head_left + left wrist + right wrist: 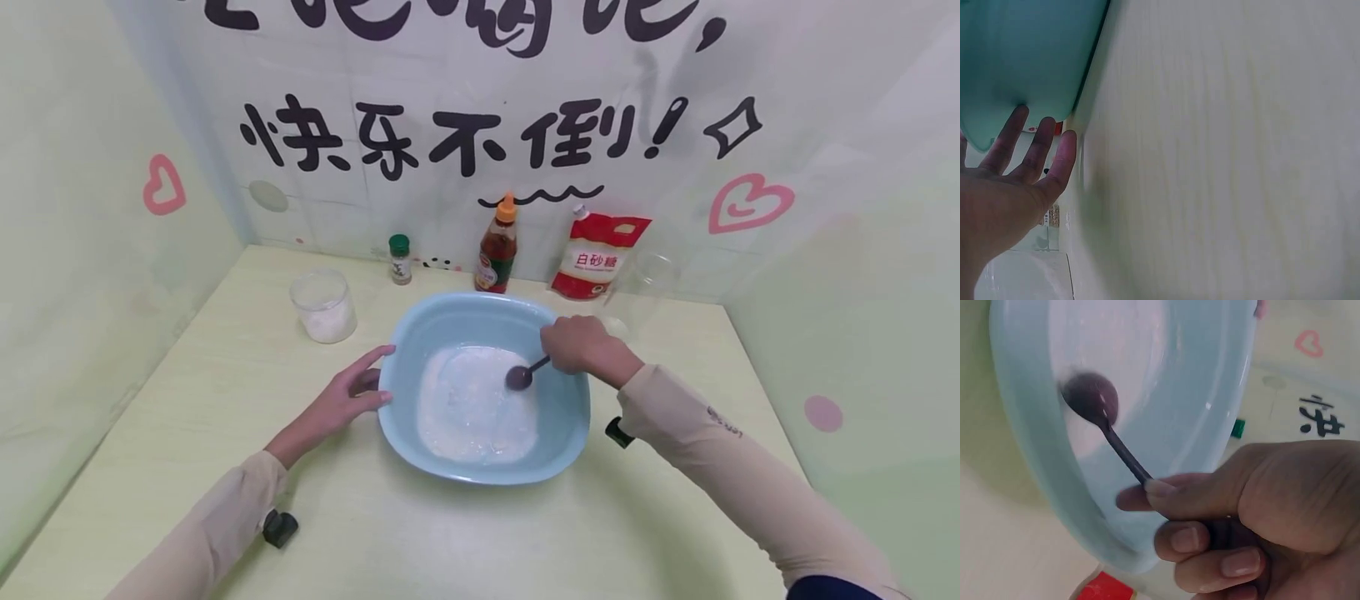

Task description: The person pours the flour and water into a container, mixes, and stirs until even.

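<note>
A light blue plastic basin (483, 473) stands on the table with a white, wet-looking mixture (480, 408) spread over its bottom. My right hand (581, 343) grips a dark spoon (519, 377) by its handle above the basin's right side. The spoon's bowl is low over the mixture; whether it touches is hard to tell. In the right wrist view, the thumb and curled fingers (1241, 562) wrap the handle. My left hand (352, 396) rests against the basin's left side, fingers spread. In the left wrist view, those fingers (1038, 150) look fairly straight along the basin's outer wall.
Behind the basin stand a clear cup of white powder (326, 312), a green-capped shaker (401, 260), a sauce bottle (497, 250) with an orange tip and a red-and-white pouch (597, 254). A clear container (652, 279) is partly behind my right hand. Printed fabric walls border the table.
</note>
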`<state>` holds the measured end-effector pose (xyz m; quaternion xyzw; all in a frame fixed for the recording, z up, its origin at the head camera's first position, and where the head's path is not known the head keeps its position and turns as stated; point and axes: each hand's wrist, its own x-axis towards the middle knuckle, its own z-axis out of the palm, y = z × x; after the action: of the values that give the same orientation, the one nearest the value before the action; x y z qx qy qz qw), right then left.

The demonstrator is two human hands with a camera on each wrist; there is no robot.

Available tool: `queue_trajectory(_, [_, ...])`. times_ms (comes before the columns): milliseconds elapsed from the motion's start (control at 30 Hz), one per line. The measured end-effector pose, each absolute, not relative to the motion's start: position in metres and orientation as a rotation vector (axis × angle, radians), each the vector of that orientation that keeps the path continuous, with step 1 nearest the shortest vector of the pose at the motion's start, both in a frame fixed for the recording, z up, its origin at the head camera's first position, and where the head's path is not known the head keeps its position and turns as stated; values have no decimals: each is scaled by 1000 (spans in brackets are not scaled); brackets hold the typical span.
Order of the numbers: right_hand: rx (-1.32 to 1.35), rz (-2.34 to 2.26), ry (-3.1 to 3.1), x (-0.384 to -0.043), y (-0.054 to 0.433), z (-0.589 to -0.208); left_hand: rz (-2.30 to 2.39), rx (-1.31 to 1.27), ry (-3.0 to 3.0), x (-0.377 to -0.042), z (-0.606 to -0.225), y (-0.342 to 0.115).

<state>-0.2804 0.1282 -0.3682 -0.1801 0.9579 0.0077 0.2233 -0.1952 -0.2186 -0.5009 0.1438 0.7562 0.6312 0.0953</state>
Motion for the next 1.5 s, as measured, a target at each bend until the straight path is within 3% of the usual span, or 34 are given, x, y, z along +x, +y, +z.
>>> queue_trajectory(367, [-742, 100, 2772, -293, 93, -386, 1875, 433, 2237, -194, -501, -216])
queue_trajectory(900, [-921, 39, 2538, -254, 58, -394, 1878, 419, 2238, -194, -503, -215])
queue_trajectory(1133, [-838, 106, 2428, -245, 84, -384, 1872, 423, 2241, -195, -501, -216])
queue_trajectory(1500, [-526, 24, 2620, -284, 128, -363, 1869, 417, 2250, -194, -500, -218])
